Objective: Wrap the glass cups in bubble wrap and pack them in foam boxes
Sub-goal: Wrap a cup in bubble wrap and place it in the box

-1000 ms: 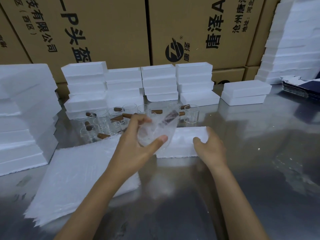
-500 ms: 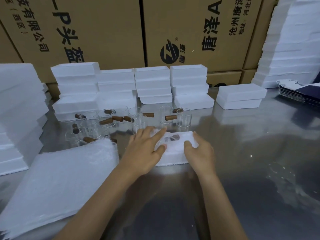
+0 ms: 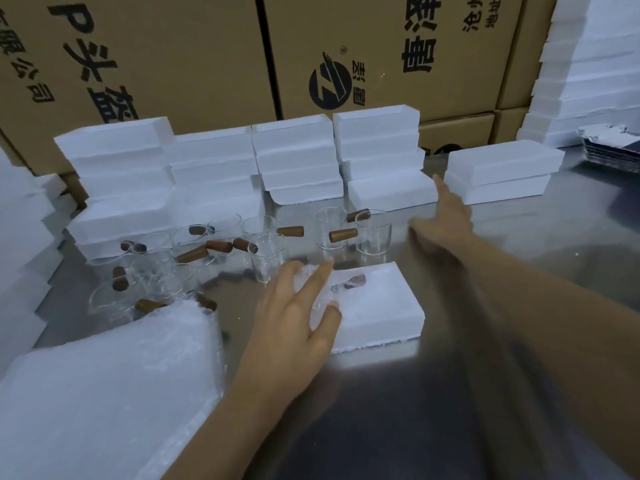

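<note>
Item 1, nearest: bubble wrap sheets (image 3: 104, 386), stacked on the steel worktop (image 3: 519, 306) at our left.

Item 2: left hand (image 3: 294, 317), fingers spread flat, pressing the wrapped cup (image 3: 341, 289) into the open foam box (image 3: 381, 306); this grip is loose, holding the bundle down only.

Item 3: right hand (image 3: 445, 221), blurred, fingers extended, holding nothing, reaching toward the foam pieces (image 3: 391, 192) at the back.

Item 4: unwrapped glass cups (image 3: 337, 228) with brown handles, standing just beside that hand's path.

Risk, as we judge it: a fast reach could clip a cup; easing off the bundle could let the wrap spring open.
</note>
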